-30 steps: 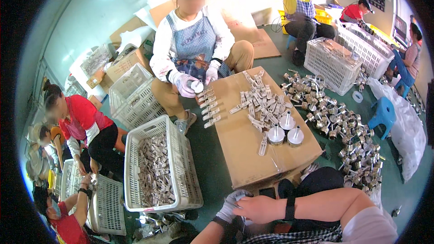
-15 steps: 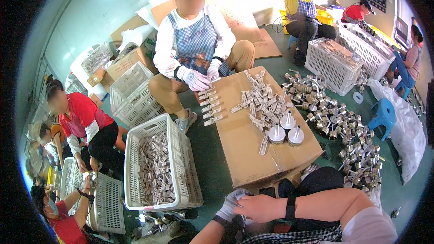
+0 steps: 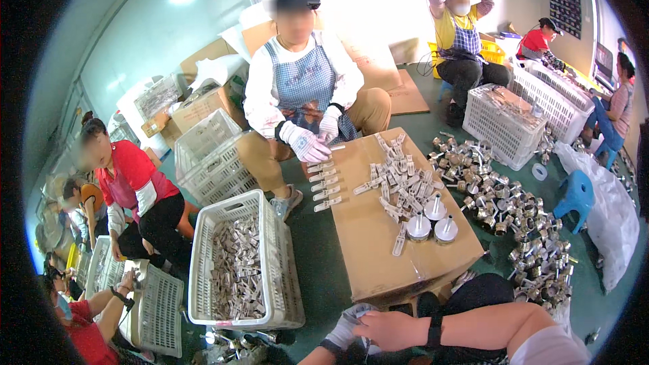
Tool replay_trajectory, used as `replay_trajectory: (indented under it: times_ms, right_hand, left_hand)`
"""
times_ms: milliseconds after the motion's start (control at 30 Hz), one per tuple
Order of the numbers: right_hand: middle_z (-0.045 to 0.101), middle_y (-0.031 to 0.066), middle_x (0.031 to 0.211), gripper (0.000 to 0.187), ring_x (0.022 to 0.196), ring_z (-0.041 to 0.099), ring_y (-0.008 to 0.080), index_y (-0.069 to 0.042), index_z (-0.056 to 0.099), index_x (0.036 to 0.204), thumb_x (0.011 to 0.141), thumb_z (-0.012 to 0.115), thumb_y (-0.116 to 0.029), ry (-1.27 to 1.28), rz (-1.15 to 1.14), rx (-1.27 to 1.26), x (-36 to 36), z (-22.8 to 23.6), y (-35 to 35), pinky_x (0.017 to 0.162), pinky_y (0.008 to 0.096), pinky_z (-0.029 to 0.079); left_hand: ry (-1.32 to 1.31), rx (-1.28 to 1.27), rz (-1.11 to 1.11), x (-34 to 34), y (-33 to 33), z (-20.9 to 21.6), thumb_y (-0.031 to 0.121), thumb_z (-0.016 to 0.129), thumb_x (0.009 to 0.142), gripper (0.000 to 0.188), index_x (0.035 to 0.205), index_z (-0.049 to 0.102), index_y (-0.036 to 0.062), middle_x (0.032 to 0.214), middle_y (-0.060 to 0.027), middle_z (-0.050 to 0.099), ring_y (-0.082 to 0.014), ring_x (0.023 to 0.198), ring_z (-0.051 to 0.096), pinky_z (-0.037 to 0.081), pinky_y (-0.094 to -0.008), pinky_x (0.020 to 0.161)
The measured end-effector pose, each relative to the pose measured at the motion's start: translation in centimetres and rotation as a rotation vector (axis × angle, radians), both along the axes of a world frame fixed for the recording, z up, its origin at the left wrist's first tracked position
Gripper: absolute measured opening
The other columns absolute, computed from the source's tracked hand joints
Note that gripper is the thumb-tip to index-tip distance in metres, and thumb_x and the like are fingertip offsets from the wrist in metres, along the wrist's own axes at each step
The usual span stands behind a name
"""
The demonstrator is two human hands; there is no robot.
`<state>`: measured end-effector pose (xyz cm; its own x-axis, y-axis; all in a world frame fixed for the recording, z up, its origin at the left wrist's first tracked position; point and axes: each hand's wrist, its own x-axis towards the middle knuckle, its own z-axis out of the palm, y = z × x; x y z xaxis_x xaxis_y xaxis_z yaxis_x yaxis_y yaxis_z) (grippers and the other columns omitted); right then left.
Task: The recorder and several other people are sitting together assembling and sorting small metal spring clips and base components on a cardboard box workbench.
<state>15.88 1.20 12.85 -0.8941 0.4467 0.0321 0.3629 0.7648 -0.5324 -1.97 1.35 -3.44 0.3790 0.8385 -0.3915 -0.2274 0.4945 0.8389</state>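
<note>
Green workshop floor, crowded: low at the frame's bottom the left hand [image 3: 351, 330], gloved, fingers unclear, meets the bare right hand [image 3: 395, 329] curled over it, while a cardboard box [image 3: 378, 243] of metal clips [image 3: 399, 186] lies just ahead, stretching away.

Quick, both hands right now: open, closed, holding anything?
Left hand: gloved, mostly under the right hand; grip cannot be told.
Right hand: bare, fingers curled over the left hand; contents cannot be told.

Matt brown cardboard box [image 3: 378, 243] as work surface; glossy metal fittings [image 3: 514, 209] heaped on smooth green floor [image 3: 318, 277]; white plastic lattice crate [image 3: 277, 257]; knitted cloth glove on left hand [image 3: 348, 328].
</note>
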Motion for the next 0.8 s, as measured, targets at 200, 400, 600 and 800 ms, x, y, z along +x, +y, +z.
replay_trajectory:
  times_ms: [200, 400, 600, 800]
  right_hand:
    - [0.05, 0.0113, 0.092, 0.041, 0.095, 0.051, 0.0275, -0.007, 0.048, 0.106, 0.067, 0.061, -0.008, -0.013, 0.009, 0.042, 0.0, -0.8, 0.2, 0.075, 0.0333, 0.048]
    - [0.053, 0.0137, 0.092, 0.031, 0.093, 0.053, 0.0318, -0.006, 0.049, 0.102, 0.072, 0.057, -0.006, 0.002, -0.026, -0.054, 0.8, -0.8, 0.8, 0.077, 0.0391, 0.047]
    - [0.055, 0.0146, 0.095, 0.032, 0.093, 0.054, 0.0341, -0.008, 0.052, 0.104, 0.073, 0.059, -0.008, -0.007, -0.196, -0.228, 1.7, -0.4, 0.9, 0.077, 0.0416, 0.046]
    - [0.057, 0.0127, 0.095, 0.033, 0.088, 0.057, 0.0318, -0.008, 0.054, 0.102, 0.072, 0.066, -0.005, 0.135, -0.357, -0.271, 3.7, 0.6, -0.3, 0.076, 0.0376, 0.048]
  left_hand:
    - [-0.07, -0.05, -0.003, -0.1, 0.1, 0.4, 0.003, 0.049, 0.085, 0.021, 0.104, 0.058, 0.0049, 0.096, -0.0056, 0.063, -0.0168, 0.086, 0.06, 0.05, -0.0297, 0.074]
    - [0.365, 0.274, -0.253, 0.8, 0.9, 2.3, 0.004, 0.047, 0.086, 0.019, 0.1, 0.059, 0.0057, 0.095, -0.0052, 0.062, -0.0163, 0.084, 0.058, 0.048, -0.0301, 0.075]
    - [-0.304, -0.079, 0.044, 0.4, 0.8, -2.5, -0.002, 0.057, 0.081, 0.022, 0.1, 0.061, 0.0072, 0.093, -0.0008, 0.062, -0.0112, 0.082, 0.057, 0.048, -0.0271, 0.074]
    - [-0.236, 0.05, -0.015, 1.0, 1.3, -2.5, -0.002, 0.063, 0.077, 0.024, 0.1, 0.061, 0.0049, 0.095, -0.003, 0.064, -0.012, 0.084, 0.058, 0.048, -0.0269, 0.078]
